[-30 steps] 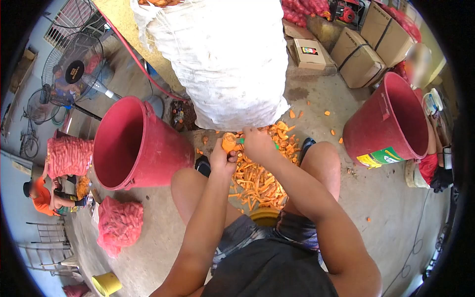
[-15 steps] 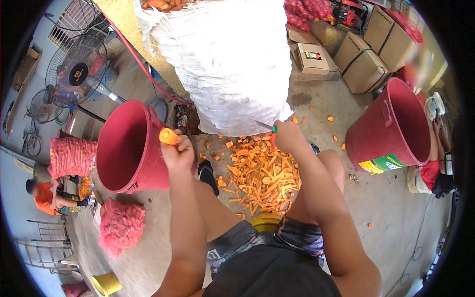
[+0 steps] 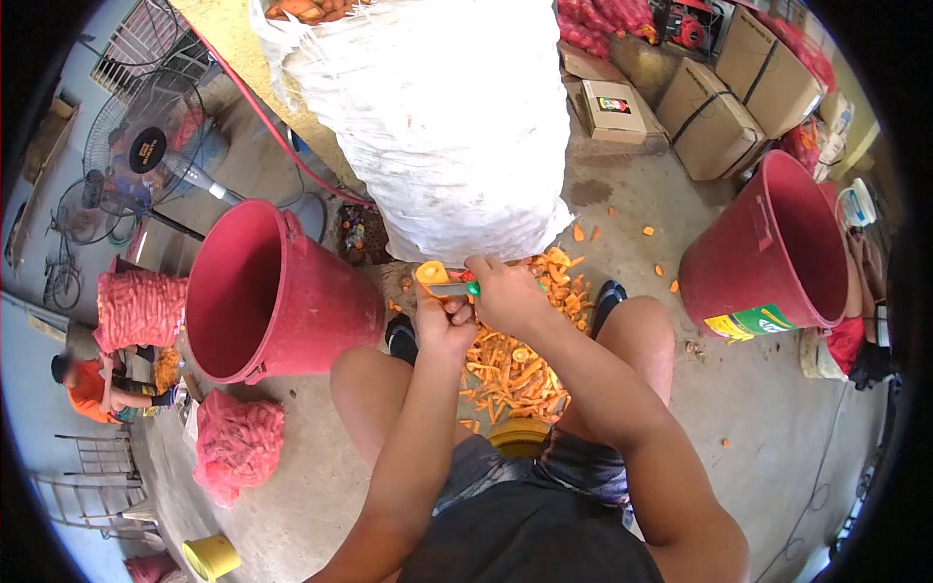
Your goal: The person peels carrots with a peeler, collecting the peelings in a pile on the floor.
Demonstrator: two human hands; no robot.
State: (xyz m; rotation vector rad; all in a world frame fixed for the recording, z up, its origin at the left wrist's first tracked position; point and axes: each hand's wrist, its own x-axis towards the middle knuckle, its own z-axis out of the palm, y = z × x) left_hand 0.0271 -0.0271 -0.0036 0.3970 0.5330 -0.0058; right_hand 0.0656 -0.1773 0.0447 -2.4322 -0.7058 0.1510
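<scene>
In front of my body, my left hand [image 3: 445,323] is closed round an orange carrot [image 3: 429,273], its cut end facing up. My right hand [image 3: 507,295] grips a knife [image 3: 449,289] with a green and red handle. The blade lies against or just in front of the carrot; exact contact is hard to make out. Below both hands, a heap of orange carrot peelings and cut pieces [image 3: 515,384] covers the floor between my feet. Beyond them stands a tall white sack [image 3: 457,136] with carrots [image 3: 316,10] showing at its top.
Large red bins stand to the left [image 3: 330,311] and right [image 3: 714,262]. Red mesh sacks [image 3: 239,442], a fan [image 3: 146,151] and a seated person in orange [image 3: 86,389] are at left. Cardboard boxes [image 3: 708,121] lie back right. A yellow bucket [image 3: 515,437] sits between my legs.
My left hand has brought the carrot rightward from beside the left bin. My right hand has moved left with the knife, and the blade now meets or overlaps the carrot.
</scene>
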